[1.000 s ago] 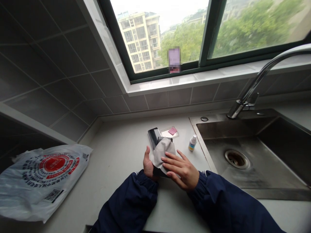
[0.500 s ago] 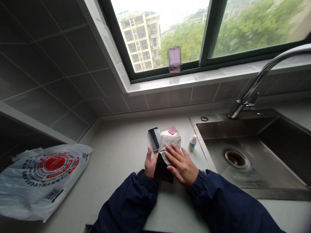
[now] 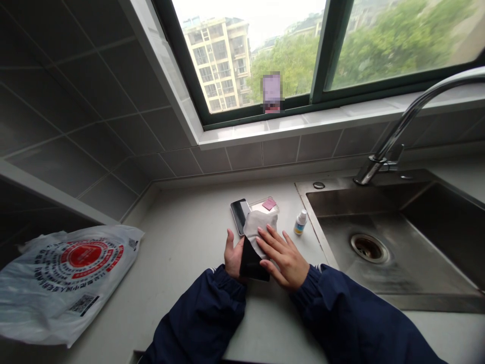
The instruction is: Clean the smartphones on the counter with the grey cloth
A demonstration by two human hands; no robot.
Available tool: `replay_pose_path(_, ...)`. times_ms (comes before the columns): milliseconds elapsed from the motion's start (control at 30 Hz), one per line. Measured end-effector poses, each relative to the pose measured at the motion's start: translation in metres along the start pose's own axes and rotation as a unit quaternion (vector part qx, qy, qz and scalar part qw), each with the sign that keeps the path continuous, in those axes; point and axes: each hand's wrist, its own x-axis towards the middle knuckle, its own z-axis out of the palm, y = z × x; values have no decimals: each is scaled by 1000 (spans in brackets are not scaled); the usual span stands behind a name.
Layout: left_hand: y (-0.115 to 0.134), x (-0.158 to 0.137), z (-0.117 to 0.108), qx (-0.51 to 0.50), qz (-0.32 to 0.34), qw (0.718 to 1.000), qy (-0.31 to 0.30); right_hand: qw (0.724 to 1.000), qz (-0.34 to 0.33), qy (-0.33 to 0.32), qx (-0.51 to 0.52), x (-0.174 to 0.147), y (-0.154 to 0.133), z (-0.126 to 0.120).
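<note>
Left grip (image 3: 234,256) holds dark device (image 3: 253,265) by its left side, thumb raised, fingers mostly hidden. Right grip (image 3: 285,257) laid flat, fingers extended, pressing grey cloth (image 3: 257,222) onto device's face. Just beyond both: phone (image 3: 239,213), clear case (image 3: 258,207) bearing pink square (image 3: 269,203). Right of grips: white bottle (image 3: 300,222), then sink (image 3: 333,227). Far left: plastic bag (image 3: 71,280).

The grey cloth (image 3: 260,225) is matt and soft-looking, with a zigzag-cut edge, while the dark phone (image 3: 253,267) shows a smooth black face and the other phone (image 3: 238,214) a glossy, glass-like screen. Clear, shiny plastic forms the shallow tray (image 3: 258,207); the small bottle (image 3: 300,223) looks like smooth plastic, the bag (image 3: 71,283) thin, crinkled plastic. The tabletop (image 3: 182,247) has a smooth, faint sheen, the sink (image 3: 337,227) dull metal, the faucet (image 3: 402,122) mirror-bright metal.
</note>
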Motion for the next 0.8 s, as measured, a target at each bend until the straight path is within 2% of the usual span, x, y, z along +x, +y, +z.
replay_pose_path(233,0,1,-7,-17,3,999,35,998,-37,-3,57,2,-3,-9)
replay_pose_path(367,-2,2,-5,-27,23,996,81,992,-75,2,103,2,-7,-15)
replay_pose_path(500,-3,2,-1,-29,29,992,115,992,-75,-6,99,3,-8,-16)
replay_pose_path(800,-1,1,-3,-6,2,999,42,999,-36,-12,33,2,-3,-7)
